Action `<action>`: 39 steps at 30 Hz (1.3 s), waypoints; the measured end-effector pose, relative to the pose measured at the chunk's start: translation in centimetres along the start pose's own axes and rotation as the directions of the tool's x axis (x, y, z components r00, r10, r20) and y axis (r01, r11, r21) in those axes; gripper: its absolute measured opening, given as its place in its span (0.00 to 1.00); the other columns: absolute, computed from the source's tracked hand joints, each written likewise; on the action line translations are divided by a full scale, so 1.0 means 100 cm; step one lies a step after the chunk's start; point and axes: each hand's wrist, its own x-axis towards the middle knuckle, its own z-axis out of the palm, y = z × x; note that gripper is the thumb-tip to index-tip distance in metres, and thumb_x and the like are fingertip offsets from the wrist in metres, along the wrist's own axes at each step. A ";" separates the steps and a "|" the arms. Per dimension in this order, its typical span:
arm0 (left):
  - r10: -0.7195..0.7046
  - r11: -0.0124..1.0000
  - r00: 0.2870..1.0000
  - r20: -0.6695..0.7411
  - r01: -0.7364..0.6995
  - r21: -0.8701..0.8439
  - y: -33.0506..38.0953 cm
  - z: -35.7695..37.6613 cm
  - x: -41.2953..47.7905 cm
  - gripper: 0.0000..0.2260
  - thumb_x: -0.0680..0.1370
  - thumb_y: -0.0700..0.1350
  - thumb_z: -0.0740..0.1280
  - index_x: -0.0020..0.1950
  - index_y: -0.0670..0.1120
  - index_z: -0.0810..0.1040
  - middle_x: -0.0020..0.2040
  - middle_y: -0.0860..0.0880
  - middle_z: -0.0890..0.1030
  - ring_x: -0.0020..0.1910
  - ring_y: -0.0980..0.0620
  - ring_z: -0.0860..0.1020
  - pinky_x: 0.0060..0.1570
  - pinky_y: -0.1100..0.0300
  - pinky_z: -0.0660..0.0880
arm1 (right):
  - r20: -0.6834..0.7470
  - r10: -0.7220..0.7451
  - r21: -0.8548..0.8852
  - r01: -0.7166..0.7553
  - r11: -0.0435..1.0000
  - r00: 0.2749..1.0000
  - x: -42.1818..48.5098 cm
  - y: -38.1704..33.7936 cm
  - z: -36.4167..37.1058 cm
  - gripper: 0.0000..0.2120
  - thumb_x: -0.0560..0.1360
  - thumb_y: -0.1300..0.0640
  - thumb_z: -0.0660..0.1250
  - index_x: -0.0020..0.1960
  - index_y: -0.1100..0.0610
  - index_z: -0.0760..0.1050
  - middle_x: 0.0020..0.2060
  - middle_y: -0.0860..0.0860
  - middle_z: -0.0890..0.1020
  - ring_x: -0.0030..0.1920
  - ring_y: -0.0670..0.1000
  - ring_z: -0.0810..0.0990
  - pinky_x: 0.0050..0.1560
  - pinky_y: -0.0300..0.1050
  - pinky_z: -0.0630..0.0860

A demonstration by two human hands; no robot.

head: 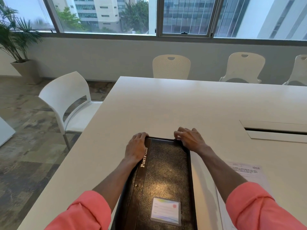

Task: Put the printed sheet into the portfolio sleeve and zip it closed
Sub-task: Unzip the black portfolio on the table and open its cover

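1. The left hand (136, 146) grips the black portfolio (166, 171) at its far left corner, fingers curled.
2. The portfolio lies closed on the tabletop (166, 105).
3. The right hand (189, 138) curls its fingers on the far right corner.
4. The printed sheet (249, 173) lies to the right of the portfolio.

Closed black portfolio (163, 171) on white table (166, 105); left hand (136, 147), right hand (189, 137) curled over far corners; printed sheet (249, 173) right.

One head cam, wide-angle, sited at the near edge of the worktop (166, 103). Faces 12 o'clock, tilted down, with the windows (103, 15) along the top of frame. Close range: portfolio (166, 173) fills 6 o'clock, left forearm (114, 178) enters at 7, right forearm (222, 168) at 5. Chair (66, 87) at 9, printed sheet (249, 173) cut off at 4. Straight lines bow near the frame edges.
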 end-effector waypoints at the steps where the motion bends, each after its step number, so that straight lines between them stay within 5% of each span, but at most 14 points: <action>1: 0.002 1.000 1.000 -0.007 -0.002 0.008 0.000 0.000 0.001 0.19 0.86 0.38 0.60 0.76 0.49 0.73 0.74 0.48 0.77 0.75 0.48 0.73 0.74 0.48 0.74 | 0.000 -0.001 0.001 0.001 1.000 1.000 0.001 -0.001 0.000 0.10 0.90 0.57 0.59 0.65 0.48 0.76 0.67 0.47 0.79 0.59 0.49 0.83 0.66 0.51 0.76; 10: 0.209 0.976 0.974 0.083 -0.214 0.047 0.032 0.018 0.017 0.16 0.91 0.48 0.56 0.77 0.47 0.73 0.77 0.47 0.76 0.84 0.47 0.64 0.86 0.48 0.57 | 0.187 -0.011 0.206 -0.028 0.978 0.982 0.021 -0.008 -0.020 0.15 0.85 0.65 0.63 0.63 0.50 0.82 0.61 0.49 0.83 0.58 0.52 0.83 0.57 0.53 0.82; 14: 0.257 0.964 0.959 0.119 -0.263 0.041 0.051 0.034 0.020 0.16 0.91 0.50 0.55 0.75 0.46 0.72 0.77 0.45 0.75 0.84 0.46 0.64 0.86 0.48 0.57 | 0.237 -0.057 0.224 0.002 0.975 0.970 0.032 -0.004 -0.017 0.13 0.85 0.62 0.65 0.62 0.50 0.83 0.60 0.50 0.82 0.58 0.52 0.82 0.57 0.54 0.82; 21: 0.260 0.965 0.965 0.007 -0.260 0.016 0.054 0.039 0.023 0.09 0.90 0.49 0.57 0.67 0.47 0.71 0.62 0.50 0.76 0.62 0.52 0.75 0.73 0.51 0.71 | 0.189 -0.077 0.258 0.027 0.966 0.979 0.036 0.002 -0.016 0.07 0.86 0.57 0.67 0.59 0.52 0.83 0.60 0.49 0.81 0.57 0.52 0.83 0.57 0.54 0.82; 25: 0.272 0.959 0.962 0.013 -0.272 0.083 0.051 0.039 0.025 0.11 0.90 0.49 0.56 0.70 0.49 0.70 0.63 0.51 0.73 0.61 0.52 0.72 0.70 0.51 0.69 | 0.158 -0.065 0.239 0.025 0.971 0.985 0.026 0.014 -0.015 0.06 0.86 0.55 0.67 0.58 0.51 0.83 0.60 0.48 0.82 0.55 0.51 0.84 0.50 0.45 0.75; 31: 0.257 0.953 0.966 0.014 -0.255 0.161 0.049 0.038 0.027 0.13 0.90 0.48 0.54 0.72 0.49 0.71 0.65 0.50 0.72 0.64 0.50 0.71 0.70 0.51 0.68 | 0.138 0.062 0.214 -0.091 0.973 0.988 -0.006 0.036 -0.009 0.07 0.88 0.53 0.66 0.61 0.50 0.83 0.59 0.47 0.83 0.56 0.52 0.84 0.50 0.45 0.72; 39: 0.200 0.947 0.979 0.041 -0.204 0.250 0.058 0.033 0.022 0.13 0.90 0.48 0.54 0.71 0.48 0.72 0.66 0.48 0.73 0.64 0.48 0.72 0.70 0.50 0.69 | 0.040 0.338 0.315 -0.333 0.889 0.940 -0.047 0.016 0.014 0.05 0.85 0.54 0.69 0.58 0.51 0.83 0.56 0.46 0.85 0.60 0.51 0.82 0.68 0.55 0.72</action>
